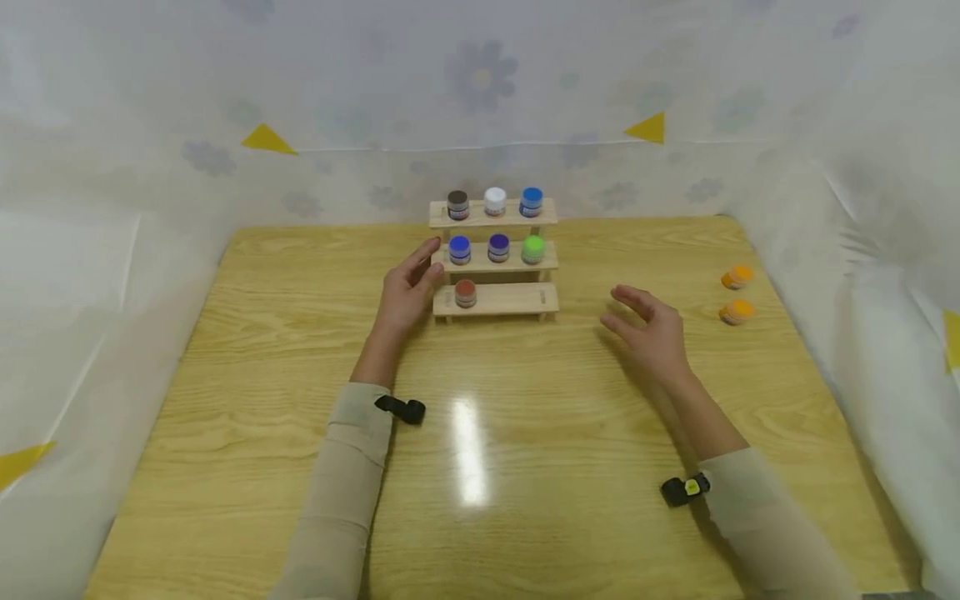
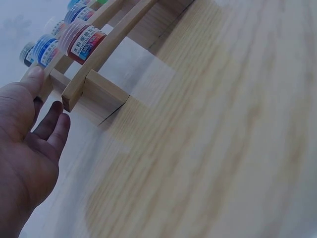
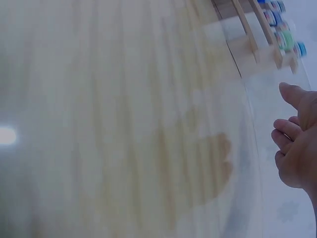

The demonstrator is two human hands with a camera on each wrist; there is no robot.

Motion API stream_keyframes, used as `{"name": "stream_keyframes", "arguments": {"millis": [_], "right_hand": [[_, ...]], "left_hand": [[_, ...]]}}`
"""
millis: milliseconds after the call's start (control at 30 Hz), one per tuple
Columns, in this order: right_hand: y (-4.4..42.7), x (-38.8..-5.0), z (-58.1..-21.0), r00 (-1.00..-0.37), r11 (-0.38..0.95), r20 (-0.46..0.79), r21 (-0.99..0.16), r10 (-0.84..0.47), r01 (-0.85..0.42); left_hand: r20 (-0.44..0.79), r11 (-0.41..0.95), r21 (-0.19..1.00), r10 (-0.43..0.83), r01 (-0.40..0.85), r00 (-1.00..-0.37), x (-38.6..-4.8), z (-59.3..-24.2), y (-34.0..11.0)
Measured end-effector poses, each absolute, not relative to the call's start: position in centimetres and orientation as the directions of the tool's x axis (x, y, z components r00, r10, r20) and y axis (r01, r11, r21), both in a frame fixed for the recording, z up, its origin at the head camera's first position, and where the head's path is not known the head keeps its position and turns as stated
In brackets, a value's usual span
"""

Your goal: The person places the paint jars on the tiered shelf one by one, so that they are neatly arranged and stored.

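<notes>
A three-step wooden rack stands near the back of the table. On its top step are a black-capped jar, a white jar and a blue jar. Two blue-to-violet jars and a green jar fill the middle step; a reddish-brown jar sits at the left of the lowest. My left hand is at the rack's left end, fingers loosely bent; whether they touch the wood I cannot tell. To the right of the rack, my right hand hovers apart from it, holding nothing.
Two orange-capped jars lie tilted near the table's right edge. Pale flowered sheeting hangs behind and along both sides of the wood-grain table. Yellow triangles mark the sheeting.
</notes>
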State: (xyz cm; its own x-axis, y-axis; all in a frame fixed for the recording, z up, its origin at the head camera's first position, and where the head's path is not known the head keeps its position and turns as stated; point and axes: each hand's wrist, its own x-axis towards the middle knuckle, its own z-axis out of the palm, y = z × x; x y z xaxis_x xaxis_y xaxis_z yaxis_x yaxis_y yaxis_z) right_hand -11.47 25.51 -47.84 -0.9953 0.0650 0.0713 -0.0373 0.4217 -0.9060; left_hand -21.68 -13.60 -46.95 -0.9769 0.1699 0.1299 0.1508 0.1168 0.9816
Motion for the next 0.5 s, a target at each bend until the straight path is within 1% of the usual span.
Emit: {"name": "stream_keyframes", "arguments": {"millis": [100,200,367,500], "right_hand": [[27.8,-10.9,-48.1,-0.992,0.463,0.066,-0.886,0.107,-0.009],[29.9,-10.0,-47.9,-0.987,0.479,0.030,-0.877,0.158,0.050],[33.1,-8.5,-48.0,-0.977,0.475,-0.024,-0.871,0.211,0.124],[35.1,-7.2,-48.1,-0.964,0.454,-0.017,-0.880,0.266,0.141]], "left_hand": [[0.127,0.107,0.984,0.168,0.146,-0.978,-21.7,-46.8,-13.6],[0.124,0.097,0.985,0.172,0.142,-0.977,-21.8,-46.6,-13.5],[0.126,0.096,0.985,0.176,0.145,-0.976,-21.8,-46.6,-13.6],[0.123,0.100,0.985,0.185,0.143,-0.975,-21.7,-46.7,-13.7]]}}
